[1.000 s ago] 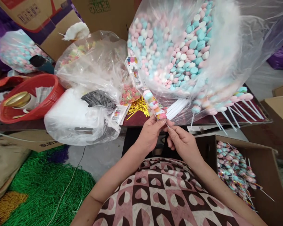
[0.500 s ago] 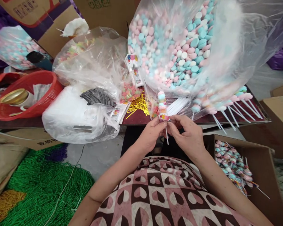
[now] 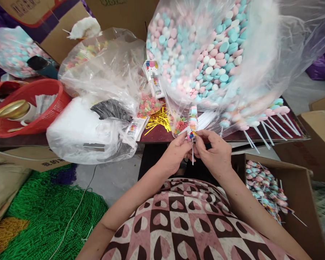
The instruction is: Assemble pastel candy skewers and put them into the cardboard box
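A marshmallow skewer (image 3: 193, 117) in a clear printed wrapper stands nearly upright above the table's front edge, its white stick pointing down toward me. My left hand (image 3: 176, 153) pinches the wrapper's lower end from the left. From the right, my right hand (image 3: 216, 150) closes thumb and fingers at the same spot, where the wrapper meets the stick. Whether a tie lies between the fingertips is too small to tell. Just beyond the hands are gold twist ties (image 3: 159, 122), red sugared gummies (image 3: 148, 104) and a bundle of white sticks (image 3: 206, 121).
A big clear bag of pastel marshmallows (image 3: 213, 68) fills the back. Several unwrapped skewers (image 3: 265, 115) lie at the right edge, above a carton (image 3: 298, 187) holding wrapped ones. Leftward are a white plastic bag (image 3: 70, 133), printed wrappers (image 3: 155, 81) and a red basket (image 3: 61, 97).
The skewer has turned and shifted slightly right, so the wrapper's colourful print now faces me at its base. Both hands still pinch there, with the fingers slightly rearranged.
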Demonstrator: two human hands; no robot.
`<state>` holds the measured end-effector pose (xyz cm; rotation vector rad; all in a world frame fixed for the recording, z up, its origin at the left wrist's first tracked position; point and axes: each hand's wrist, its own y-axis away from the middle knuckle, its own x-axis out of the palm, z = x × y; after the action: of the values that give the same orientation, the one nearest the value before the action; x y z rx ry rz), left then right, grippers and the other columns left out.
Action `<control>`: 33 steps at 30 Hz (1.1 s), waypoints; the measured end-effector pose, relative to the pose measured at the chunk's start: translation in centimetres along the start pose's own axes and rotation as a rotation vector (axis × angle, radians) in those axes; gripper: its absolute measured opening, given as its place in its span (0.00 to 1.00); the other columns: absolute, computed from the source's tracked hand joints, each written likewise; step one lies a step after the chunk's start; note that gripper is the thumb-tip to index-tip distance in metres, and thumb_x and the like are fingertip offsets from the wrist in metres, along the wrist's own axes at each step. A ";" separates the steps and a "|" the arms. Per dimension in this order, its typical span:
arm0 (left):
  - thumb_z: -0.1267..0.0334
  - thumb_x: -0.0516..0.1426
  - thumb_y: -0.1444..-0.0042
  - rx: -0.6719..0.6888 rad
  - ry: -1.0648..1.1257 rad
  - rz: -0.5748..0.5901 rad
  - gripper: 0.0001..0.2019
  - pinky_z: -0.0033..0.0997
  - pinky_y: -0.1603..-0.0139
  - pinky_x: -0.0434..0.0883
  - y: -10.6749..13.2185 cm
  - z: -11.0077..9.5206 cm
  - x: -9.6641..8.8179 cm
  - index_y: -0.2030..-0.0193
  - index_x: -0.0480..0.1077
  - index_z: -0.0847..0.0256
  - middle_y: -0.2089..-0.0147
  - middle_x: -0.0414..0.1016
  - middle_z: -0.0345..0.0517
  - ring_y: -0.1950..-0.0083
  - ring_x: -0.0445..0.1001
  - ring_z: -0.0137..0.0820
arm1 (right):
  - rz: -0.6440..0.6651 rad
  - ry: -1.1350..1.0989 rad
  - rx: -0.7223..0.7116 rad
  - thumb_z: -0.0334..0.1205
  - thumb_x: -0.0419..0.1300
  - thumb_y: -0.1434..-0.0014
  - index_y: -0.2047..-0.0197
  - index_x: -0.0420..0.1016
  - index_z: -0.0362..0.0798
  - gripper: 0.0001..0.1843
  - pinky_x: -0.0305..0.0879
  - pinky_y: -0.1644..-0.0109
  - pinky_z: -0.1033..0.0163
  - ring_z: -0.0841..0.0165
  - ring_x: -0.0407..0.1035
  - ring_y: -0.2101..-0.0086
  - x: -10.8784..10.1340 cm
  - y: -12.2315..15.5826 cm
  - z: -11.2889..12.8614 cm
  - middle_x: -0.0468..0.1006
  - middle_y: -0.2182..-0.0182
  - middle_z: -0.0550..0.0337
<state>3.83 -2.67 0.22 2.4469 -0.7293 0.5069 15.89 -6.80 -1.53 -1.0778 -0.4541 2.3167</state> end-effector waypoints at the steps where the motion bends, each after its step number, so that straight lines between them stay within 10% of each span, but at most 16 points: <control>1: 0.59 0.63 0.51 -0.005 0.006 0.006 0.19 0.23 0.77 0.67 0.0 0.1 0.0 0.52 0.70 0.61 0.74 0.70 0.36 0.76 0.69 0.25 | -0.014 0.009 -0.004 0.35 0.58 0.40 0.61 0.77 0.49 0.06 0.69 0.66 0.63 0.68 0.74 0.73 0.1 0.0 -0.1 0.81 0.72 0.60; 10: 0.59 0.63 0.50 0.098 0.041 -0.076 0.37 0.23 0.82 0.67 -0.7 1.4 -0.3 0.35 0.55 0.59 0.76 0.66 0.28 0.82 0.66 0.23 | 0.024 0.059 -0.272 0.31 0.58 0.41 0.70 0.75 0.47 0.07 0.63 0.69 0.64 0.70 0.70 0.76 -0.3 0.2 -0.3 0.77 0.78 0.61; 16: 0.58 0.61 0.47 0.178 0.030 -0.141 0.20 0.19 0.83 0.56 -1.0 2.1 -0.5 0.49 0.63 0.57 0.76 0.65 0.28 0.83 0.59 0.18 | 0.112 0.054 -0.302 0.32 0.57 0.41 0.72 0.74 0.51 0.10 0.63 0.65 0.61 0.68 0.69 0.75 -0.6 0.2 0.3 0.76 0.79 0.62; 20: 0.56 0.63 0.49 0.175 0.136 -0.220 0.17 0.19 0.82 0.48 -1.1 1.3 -0.3 0.56 0.64 0.57 0.78 0.62 0.28 0.83 0.55 0.17 | 0.121 -0.127 -0.117 0.34 0.56 0.38 0.65 0.76 0.50 0.08 0.68 0.61 0.59 0.66 0.73 0.68 -0.5 0.8 1.0 0.80 0.71 0.58; 26: 0.67 0.62 0.49 0.356 0.258 -0.240 0.12 0.20 0.68 0.62 -1.4 0.3 -0.2 0.59 0.66 0.58 0.76 0.64 0.30 0.74 0.61 0.19 | 0.295 -0.662 0.476 0.46 0.60 0.39 0.57 0.72 0.48 0.12 0.71 0.65 0.61 0.70 0.72 0.71 0.0 2.2 1.6 0.79 0.68 0.60; 33: 0.63 0.63 0.48 0.408 0.198 -0.308 0.09 0.21 0.62 0.65 -1.2 1.3 0.2 0.62 0.68 0.58 0.65 0.71 0.35 0.66 0.67 0.21 | 0.294 -0.853 0.642 0.47 0.65 0.45 0.62 0.72 0.48 0.13 0.67 0.70 0.66 0.73 0.67 0.74 1.4 1.9 2.1 0.75 0.73 0.65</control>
<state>4.96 -2.67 -1.18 2.7591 -0.1704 0.8238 12.92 -7.68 -2.05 0.1904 0.1865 2.8012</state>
